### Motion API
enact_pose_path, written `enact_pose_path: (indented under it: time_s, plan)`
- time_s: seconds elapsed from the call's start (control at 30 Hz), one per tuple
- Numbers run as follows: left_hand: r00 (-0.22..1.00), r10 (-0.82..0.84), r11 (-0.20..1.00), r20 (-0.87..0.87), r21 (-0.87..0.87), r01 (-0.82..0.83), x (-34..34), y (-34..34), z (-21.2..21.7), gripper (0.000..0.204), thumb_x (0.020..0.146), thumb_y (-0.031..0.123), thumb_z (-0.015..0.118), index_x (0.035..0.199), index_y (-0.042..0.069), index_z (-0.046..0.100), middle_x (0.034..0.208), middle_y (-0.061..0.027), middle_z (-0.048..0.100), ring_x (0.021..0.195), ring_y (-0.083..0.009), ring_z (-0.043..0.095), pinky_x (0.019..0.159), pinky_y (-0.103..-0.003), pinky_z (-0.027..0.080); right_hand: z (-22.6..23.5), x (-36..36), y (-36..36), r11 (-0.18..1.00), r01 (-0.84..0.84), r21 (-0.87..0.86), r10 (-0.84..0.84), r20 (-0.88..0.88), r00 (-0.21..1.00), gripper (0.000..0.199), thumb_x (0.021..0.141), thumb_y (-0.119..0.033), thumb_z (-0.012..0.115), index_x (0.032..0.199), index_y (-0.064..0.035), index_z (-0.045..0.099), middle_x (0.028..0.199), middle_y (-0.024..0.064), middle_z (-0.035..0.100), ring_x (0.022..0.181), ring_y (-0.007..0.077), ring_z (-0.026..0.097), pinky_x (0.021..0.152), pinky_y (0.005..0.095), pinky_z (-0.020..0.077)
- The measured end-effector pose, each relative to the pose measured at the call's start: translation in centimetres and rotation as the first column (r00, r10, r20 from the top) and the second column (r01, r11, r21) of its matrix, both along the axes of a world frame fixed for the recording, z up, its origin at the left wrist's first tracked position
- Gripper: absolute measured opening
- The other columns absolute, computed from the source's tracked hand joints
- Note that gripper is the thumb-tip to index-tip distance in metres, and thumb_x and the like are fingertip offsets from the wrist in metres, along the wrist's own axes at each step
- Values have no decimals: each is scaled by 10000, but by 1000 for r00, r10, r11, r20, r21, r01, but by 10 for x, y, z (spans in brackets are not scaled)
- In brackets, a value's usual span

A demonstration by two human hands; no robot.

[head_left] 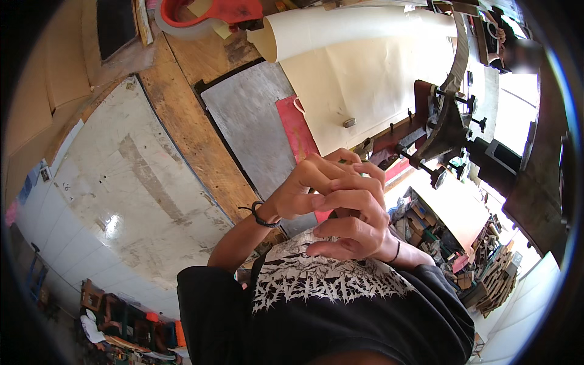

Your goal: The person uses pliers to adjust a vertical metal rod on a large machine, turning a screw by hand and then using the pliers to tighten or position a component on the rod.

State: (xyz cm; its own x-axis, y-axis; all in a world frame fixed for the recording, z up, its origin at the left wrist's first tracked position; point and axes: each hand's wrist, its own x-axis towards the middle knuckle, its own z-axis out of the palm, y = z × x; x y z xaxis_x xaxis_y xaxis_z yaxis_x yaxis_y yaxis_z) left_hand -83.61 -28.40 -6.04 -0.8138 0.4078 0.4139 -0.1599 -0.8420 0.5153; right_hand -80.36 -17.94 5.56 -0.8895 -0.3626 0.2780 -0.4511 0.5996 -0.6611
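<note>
Both my hands are raised close together in front of my chest, above the near edge of the workbench. My left hand [304, 185] has its fingers bent inward, with a dark cord bracelet [263, 216] on the wrist. Overlapping it, my right hand [356, 222] curls its fingers toward the left one, thumb lowest. Whatever lies between the fingers, if anything, is hidden by the knuckles. Beyond the hands are a grey metal plate [243, 109] and a red strip [296, 128] on the bench. A large cream sheet [353, 85] lies farther off, rolled at its far edge.
A black metal machine frame with knobs [447, 131] stands to the right. At left is a worn white board [134, 182] on the wooden bench [188, 128]. A red tape dispenser [234, 9] sits at the far edge. Wood scraps [496, 277] are piled lower right.
</note>
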Motion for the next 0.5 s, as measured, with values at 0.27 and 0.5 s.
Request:
enact_pose_path:
  time_s: [0.27, 0.5]
  plan:
    - [968, 208, 802, -139, -543, -250, 0, -17, 31, 262, 892, 265, 630, 942, 16, 696, 954, -153, 612, 898, -300, 661, 752, -382, 536, 3, 19, 33, 992, -11, 126, 3, 61, 998, 287, 684, -107, 809, 961, -112, 735, 1077, 49, 657, 1127, 294, 625, 973, 531, 516]
    - [999, 16, 536, -37, -843, -40, 24, -19, 88, 209, 935, 114, 539, 1108, 1, 573, 938, -190, 589, 812, -409, 625, 671, -463, 519, -4, 32, 49, 991, 122, -48, -125, -68, 990, 188, 742, -34, 790, 907, -41, 699, 955, 58, 644, 908, 253, 625, 907, 519, 552]
